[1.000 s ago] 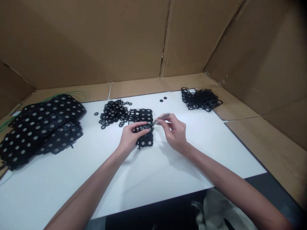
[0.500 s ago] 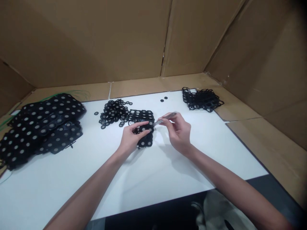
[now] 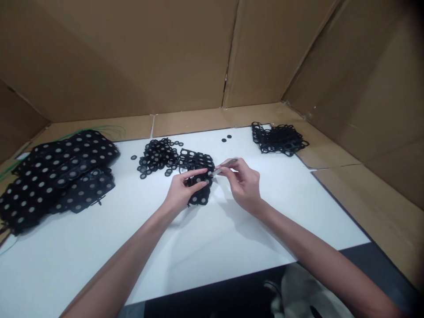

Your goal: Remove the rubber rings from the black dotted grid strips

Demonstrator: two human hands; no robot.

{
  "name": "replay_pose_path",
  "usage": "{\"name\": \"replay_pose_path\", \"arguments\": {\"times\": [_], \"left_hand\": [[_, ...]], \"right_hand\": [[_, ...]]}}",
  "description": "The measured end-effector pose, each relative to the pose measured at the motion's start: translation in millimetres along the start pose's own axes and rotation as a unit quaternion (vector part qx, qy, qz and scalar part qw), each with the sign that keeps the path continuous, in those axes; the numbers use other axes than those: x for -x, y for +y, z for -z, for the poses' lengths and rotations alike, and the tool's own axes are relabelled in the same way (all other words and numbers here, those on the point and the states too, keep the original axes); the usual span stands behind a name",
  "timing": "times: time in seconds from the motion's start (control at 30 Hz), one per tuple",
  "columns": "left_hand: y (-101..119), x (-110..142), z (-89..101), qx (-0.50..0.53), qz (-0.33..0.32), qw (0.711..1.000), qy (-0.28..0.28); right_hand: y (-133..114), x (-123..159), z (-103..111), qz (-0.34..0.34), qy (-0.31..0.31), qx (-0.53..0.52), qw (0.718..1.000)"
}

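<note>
Your left hand (image 3: 181, 193) curls narrowly over the black perforated sheet (image 3: 197, 200) at mid-table, fingers pinning it steady; your right hand (image 3: 244, 186) pinches a slim metal tool (image 3: 228, 164), tip at the sheet, tweezers or blade unclear; sheet has grey-filled holes; beyond, loose black rings (image 3: 155, 154) upper middle; lattice pile (image 3: 278, 139) upper right; stacked sheets (image 3: 59, 172) left, on a white board (image 3: 66, 258).

The left hand (image 3: 182, 194) grips a black perforated sheet (image 3: 198, 187) just above the white surface (image 3: 251, 238), while the right hand (image 3: 243, 185) pinches slim metal tweezers (image 3: 227, 164), their tip at the sheet's edge. Loose black rings (image 3: 157, 154) lie just beside it, dotted black stacks (image 3: 56, 176) at left, a black lattice pile (image 3: 280, 139) at right, before cardboard walls (image 3: 132, 57).
</note>
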State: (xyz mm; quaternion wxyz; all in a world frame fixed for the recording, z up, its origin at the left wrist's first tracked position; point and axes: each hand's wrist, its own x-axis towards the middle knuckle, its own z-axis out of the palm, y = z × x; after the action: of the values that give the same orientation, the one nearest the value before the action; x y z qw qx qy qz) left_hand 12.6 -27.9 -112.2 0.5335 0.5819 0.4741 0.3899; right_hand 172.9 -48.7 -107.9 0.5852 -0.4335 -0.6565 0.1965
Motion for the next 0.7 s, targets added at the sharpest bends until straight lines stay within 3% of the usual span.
{"name": "replay_pose_path", "arguments": {"times": [0.2,0.47,0.7], "left_hand": [[-1.1,-2.4,1.7,0.002,-0.01,0.998,-0.056],[-2.4,-2.0,-0.9,-0.016,0.003,0.999,-0.032],[-3.1,-1.1,-1.2,0.012,0.006,1.0,-0.017]], "right_hand": [[1.6,1.2,-1.2,0.08,-0.033,0.081,0.993],[-2.4,0.7,-2.9,0.111,-0.04,0.103,0.988],[-4.0,2.2,-3.7,0.096,-0.023,0.083,0.992]]}}
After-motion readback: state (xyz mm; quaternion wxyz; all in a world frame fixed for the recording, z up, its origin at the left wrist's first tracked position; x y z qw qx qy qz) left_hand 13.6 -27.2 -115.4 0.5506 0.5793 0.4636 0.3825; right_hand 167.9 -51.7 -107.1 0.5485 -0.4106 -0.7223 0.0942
